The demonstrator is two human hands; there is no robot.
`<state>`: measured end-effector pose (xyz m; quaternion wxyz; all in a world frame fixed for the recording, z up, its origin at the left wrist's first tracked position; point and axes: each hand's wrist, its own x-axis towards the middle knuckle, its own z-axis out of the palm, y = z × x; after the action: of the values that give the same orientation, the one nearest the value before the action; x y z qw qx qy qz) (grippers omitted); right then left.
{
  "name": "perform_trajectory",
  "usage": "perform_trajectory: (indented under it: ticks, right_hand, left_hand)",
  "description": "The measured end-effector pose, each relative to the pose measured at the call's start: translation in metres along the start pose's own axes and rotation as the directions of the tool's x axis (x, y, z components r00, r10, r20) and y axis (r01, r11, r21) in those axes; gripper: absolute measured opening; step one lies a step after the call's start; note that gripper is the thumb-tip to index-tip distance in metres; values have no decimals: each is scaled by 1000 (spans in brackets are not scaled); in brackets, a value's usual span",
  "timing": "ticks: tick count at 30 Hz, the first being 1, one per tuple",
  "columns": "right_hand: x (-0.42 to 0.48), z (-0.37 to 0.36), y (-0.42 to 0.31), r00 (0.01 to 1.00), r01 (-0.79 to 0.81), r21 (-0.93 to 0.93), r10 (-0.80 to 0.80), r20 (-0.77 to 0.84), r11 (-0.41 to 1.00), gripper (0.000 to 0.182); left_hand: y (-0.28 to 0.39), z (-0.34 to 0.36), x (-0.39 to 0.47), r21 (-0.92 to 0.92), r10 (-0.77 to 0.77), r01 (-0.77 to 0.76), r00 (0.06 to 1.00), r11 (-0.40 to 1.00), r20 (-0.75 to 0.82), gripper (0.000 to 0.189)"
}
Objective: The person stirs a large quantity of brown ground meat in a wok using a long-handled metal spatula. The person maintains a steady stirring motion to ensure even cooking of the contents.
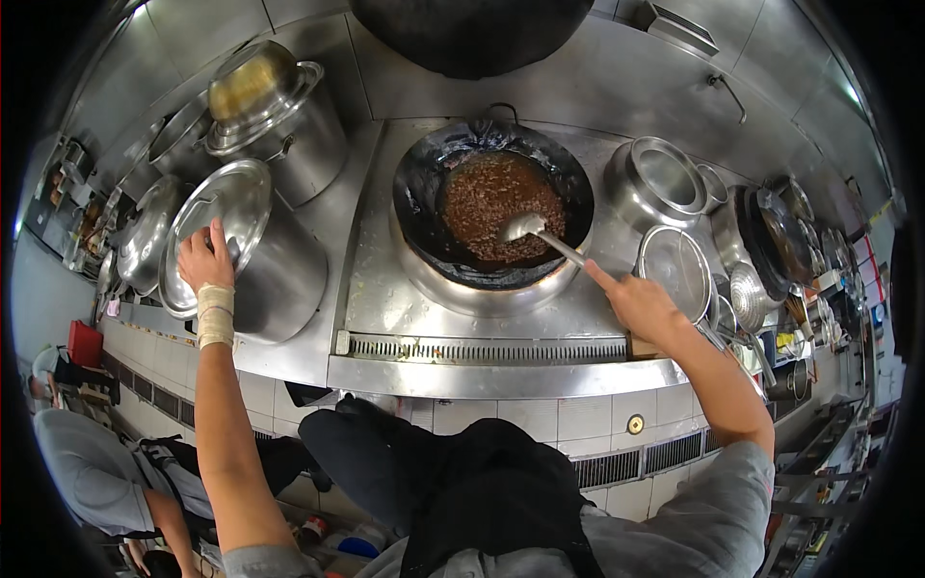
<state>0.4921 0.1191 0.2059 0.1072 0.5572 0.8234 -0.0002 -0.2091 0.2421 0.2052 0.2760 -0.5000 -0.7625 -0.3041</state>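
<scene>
My left hand [206, 260], its wrist wrapped in a tan bandage, is at the middle of a shiny steel lid [249, 191], with fingers curled around its dark knob. This lid sits over a tall steel stockpot [289, 282]; whether it rests fully on the rim cannot be told. My right hand [643, 303] grips the handle of a metal wok ladle [524, 226]. The ladle's head dips into a brown, oily mass of minced bits [498, 195] inside a black wok [419, 209]. That wok sits on a round steel burner ring [491, 303].
Behind the left pot stands another stockpot [311, 159] topped by a steel bowl [253, 83]. Right of the wok are nested steel pots [625, 184], a mesh strainer [672, 264] and a perforated skimmer [748, 296]. A dark wok [470, 32] hangs overhead. A co-worker [101, 469] is close at lower left.
</scene>
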Motion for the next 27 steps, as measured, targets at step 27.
perform_trajectory:
  ticks: [27]
  right_hand:
    - [71,8,18,900,-421,703,357,249,573,61]
  left_hand:
    - [-2,6,2,-6,-12,12,1000,1000,-20,56]
